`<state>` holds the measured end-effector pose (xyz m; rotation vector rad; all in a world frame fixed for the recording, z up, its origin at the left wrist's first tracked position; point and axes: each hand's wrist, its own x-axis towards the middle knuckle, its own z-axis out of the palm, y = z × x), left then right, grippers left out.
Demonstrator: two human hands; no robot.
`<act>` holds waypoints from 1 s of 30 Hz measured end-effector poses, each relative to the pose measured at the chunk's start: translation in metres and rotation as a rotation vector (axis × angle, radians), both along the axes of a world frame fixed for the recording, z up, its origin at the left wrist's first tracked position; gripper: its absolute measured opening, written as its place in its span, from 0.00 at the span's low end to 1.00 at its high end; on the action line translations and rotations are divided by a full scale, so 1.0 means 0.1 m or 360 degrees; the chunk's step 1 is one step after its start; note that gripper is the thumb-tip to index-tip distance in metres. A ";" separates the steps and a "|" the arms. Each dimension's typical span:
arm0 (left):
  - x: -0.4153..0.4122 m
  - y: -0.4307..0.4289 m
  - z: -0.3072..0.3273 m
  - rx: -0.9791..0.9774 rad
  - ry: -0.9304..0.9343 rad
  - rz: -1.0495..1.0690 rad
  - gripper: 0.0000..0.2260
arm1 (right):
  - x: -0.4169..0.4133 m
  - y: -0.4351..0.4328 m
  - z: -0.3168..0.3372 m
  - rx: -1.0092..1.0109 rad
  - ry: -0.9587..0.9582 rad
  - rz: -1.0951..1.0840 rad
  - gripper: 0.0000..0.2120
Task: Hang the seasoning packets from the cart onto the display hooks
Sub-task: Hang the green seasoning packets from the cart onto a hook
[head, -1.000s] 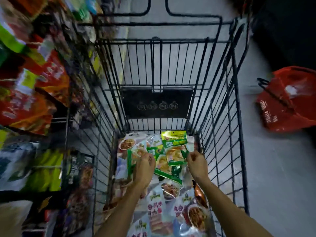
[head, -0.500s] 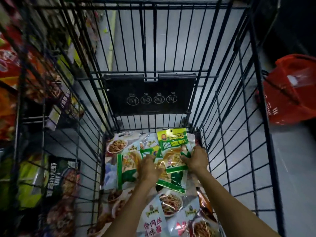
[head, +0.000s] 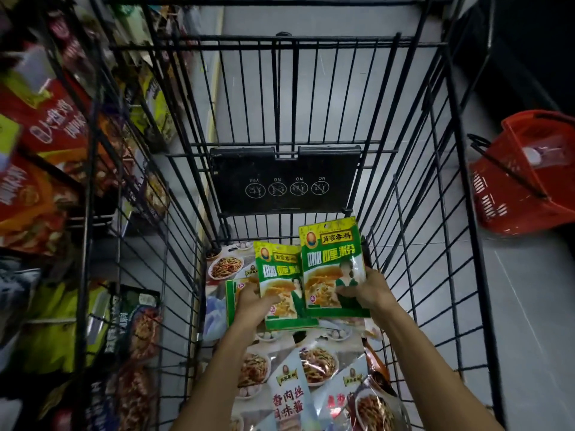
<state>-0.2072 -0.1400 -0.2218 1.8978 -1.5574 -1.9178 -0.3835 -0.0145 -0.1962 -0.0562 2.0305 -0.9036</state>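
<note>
- Nearest us, beneath both forearms, loose seasoning packets [head: 289, 396] printed with noodle dishes cover the floor of the cart [head: 413, 213].
- Just ahead, the left hand [head: 249, 306] pinches a green packet [head: 280, 281] at its lower left corner, thumb on the face. The edge of a third green packet [head: 231, 293] shows just left of this hand; we cannot tell whether it is held.
- The right hand [head: 370, 290] grips a second green packet [head: 333, 265] at its lower right edge, fingers curled over the face. This packet overlaps the right side of the first. Both packets sit above the loose layer, inside the cart.
- Beyond the hands, a black panel [head: 286, 178] hangs on the end wall. Left of the left hand, outside the wire, display stock [head: 46, 126] appears blurred; we cannot make out the hooks. Well right of the right hand stands a red basket [head: 529, 172].
- Risk: corner-only grips may let a slick packet slip back. The overlapped packets may snag each other or the wire wall on lifting out.
- Change: half a second ago both green packets lay low on the pile; they now stand raised and more upright.
</note>
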 end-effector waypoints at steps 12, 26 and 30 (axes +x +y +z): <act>0.76 -0.06 1.09 -0.0433 0.0163 0.0299 0.14 | 0.17 0.22 1.04 -0.0364 -0.0010 0.0059 0.04; 1.88 0.78 3.40 -0.1064 0.0490 0.0694 0.08 | 0.93 0.31 3.21 -0.0996 -0.0003 0.0688 0.13; 2.35 1.30 4.19 -0.1390 0.0414 0.0884 0.13 | 1.29 0.41 3.83 -0.1194 0.0024 0.0937 0.11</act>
